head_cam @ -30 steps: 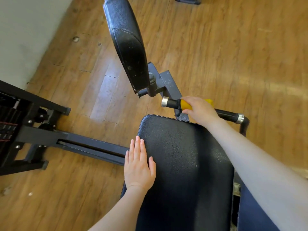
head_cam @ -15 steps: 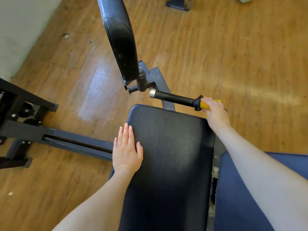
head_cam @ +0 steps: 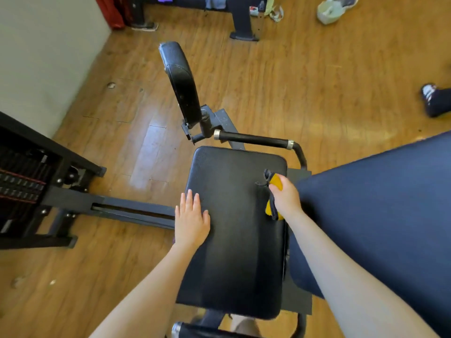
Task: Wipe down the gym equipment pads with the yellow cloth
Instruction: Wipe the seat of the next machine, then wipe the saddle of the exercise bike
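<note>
A black seat pad fills the middle of the view. My left hand rests flat on its left edge, fingers straight. My right hand grips the bunched yellow cloth with its dark trim over the pad's right side; whether the cloth touches the pad I cannot tell. An upright black pad stands beyond the seat on a grey bracket. A black handle bar with metal collars runs across just past the seat's far edge.
A black weight stack frame and its grey rail lie to the left. My dark blue trouser leg is at the right. Another person's shoe is far right, and a bag lies on the wooden floor.
My right hand has come off the handle bar with the cloth and moved back over the seat pad's right side. The view has pulled back. My left hand stays flat on the seat.
</note>
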`<state>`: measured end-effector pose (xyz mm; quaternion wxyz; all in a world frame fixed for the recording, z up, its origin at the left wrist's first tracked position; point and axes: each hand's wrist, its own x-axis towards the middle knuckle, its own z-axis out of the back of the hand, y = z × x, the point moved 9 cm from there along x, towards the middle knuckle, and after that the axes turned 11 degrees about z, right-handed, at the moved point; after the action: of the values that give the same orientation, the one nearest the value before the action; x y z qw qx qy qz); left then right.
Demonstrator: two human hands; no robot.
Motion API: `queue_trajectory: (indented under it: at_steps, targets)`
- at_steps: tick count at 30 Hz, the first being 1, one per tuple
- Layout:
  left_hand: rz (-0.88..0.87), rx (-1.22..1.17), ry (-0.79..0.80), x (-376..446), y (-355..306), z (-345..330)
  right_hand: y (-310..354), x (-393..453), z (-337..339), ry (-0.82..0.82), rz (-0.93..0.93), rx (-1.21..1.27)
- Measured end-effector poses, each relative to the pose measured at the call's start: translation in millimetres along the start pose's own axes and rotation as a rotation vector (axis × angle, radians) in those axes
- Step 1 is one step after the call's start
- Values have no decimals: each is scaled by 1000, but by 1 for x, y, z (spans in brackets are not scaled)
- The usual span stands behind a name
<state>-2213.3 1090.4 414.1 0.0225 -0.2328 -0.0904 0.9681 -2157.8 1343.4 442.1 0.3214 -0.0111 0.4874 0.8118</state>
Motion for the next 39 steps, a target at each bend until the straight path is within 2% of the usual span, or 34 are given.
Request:
queue_trajectory:
  at_steps: [7,12,15,20,23,27,31,39]
  targets:
    - [-108,22,121,-96,-9,-25,-30,-124,-20,209,-15,-117]
    - [-238,61,160,-154,0,-37,-66,-223,-11,207,-68,-133]
    - [-342,24,211,-193,2,-43,-95,-291,5,144,-125,-123]
    - [-397,-16,321,-257,10,-63,-160,-404,40,-39,-355,51]
    - [-456,7,336,-297,-4,-70,-206,-467,65,-164,-502,107]
    - [-536,24,358,-348,-35,-89,-261,-542,97,-259,-598,149]
    - [-620,155,416,-392,-71,-137,-321,-608,122,-298,-697,208]
    - [-645,435,620,-490,-163,-240,-427,-723,199,-480,-853,335]
